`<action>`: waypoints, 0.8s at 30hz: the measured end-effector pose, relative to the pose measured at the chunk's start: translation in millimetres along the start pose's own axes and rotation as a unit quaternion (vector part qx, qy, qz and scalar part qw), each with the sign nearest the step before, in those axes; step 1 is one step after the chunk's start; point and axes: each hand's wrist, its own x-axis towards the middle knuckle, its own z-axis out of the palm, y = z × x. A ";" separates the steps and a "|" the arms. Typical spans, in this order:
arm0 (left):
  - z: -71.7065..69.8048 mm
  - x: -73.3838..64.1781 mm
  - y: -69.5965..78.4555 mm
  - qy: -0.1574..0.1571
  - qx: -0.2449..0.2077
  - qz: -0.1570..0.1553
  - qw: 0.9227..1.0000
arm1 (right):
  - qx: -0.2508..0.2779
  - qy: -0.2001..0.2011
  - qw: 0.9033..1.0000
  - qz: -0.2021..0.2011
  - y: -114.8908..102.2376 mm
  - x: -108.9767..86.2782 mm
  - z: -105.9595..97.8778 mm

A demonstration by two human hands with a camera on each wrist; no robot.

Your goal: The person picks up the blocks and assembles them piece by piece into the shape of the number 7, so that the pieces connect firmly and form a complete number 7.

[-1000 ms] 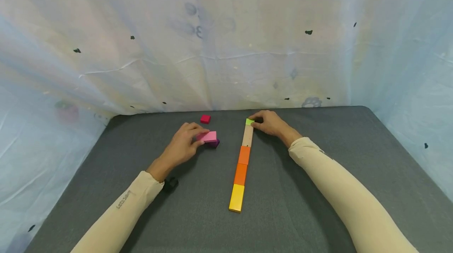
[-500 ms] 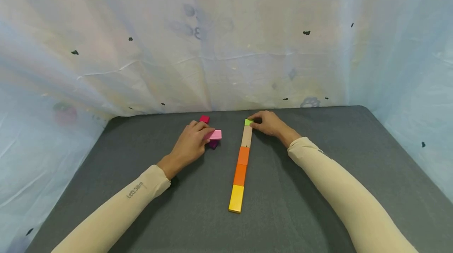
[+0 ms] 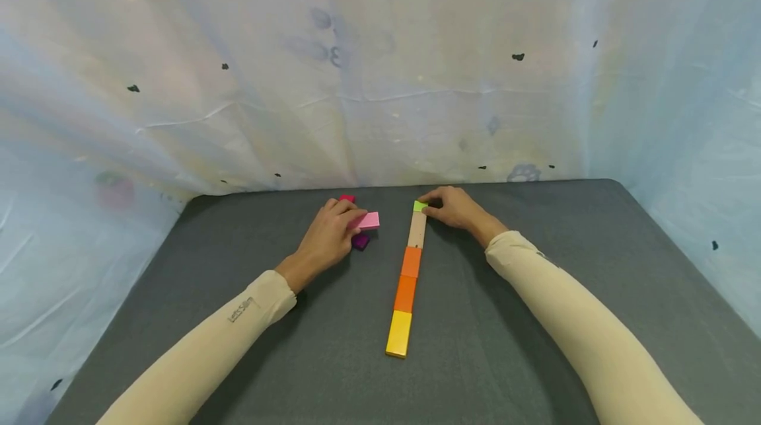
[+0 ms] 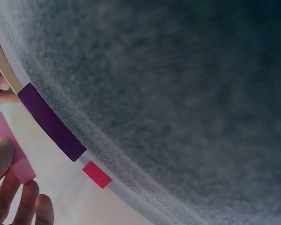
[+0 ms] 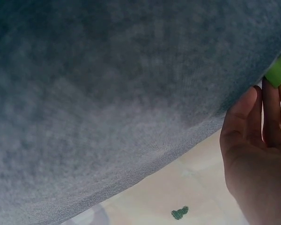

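My left hand (image 3: 326, 233) pinches a pink block (image 3: 370, 221) between thumb and fingers, held above the table. In the left wrist view the same pink block (image 4: 13, 147) tilts in the fingers. Just below it in the head view, a dark purple block (image 3: 360, 241) lies on the table, partly covered by the hand. At the far end of a row of blocks, my right hand (image 3: 456, 208) pinches a small green block (image 3: 419, 205). Nearer along that row come a plain wood block (image 3: 417, 230), two orange blocks (image 3: 411, 262) and a yellow block (image 3: 398, 334).
Beyond the left hand sits a small red block (image 3: 347, 198), mostly hidden by the fingers. The dark grey table (image 3: 475, 359) ends at a patterned plastic sheet (image 3: 404, 134) hanging behind it and at both sides.
My left hand has carried the pink block to the right and slightly farther away, closer to the row. The right hand stays at the green block.
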 end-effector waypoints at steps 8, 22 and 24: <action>2.8 12.1 0.2 0.001 -0.004 -0.001 1.000 | -0.002 0.003 1.000 0.011 1.4 0.8 -1.4; 12.2 31.7 -2.6 -0.027 -0.057 -0.043 0.997 | -0.003 0.004 1.000 0.010 2.4 -0.9 -2.0; 13.9 33.9 -3.9 -0.030 -0.065 -0.043 0.997 | -0.004 0.005 1.000 0.010 3.0 -1.0 -2.1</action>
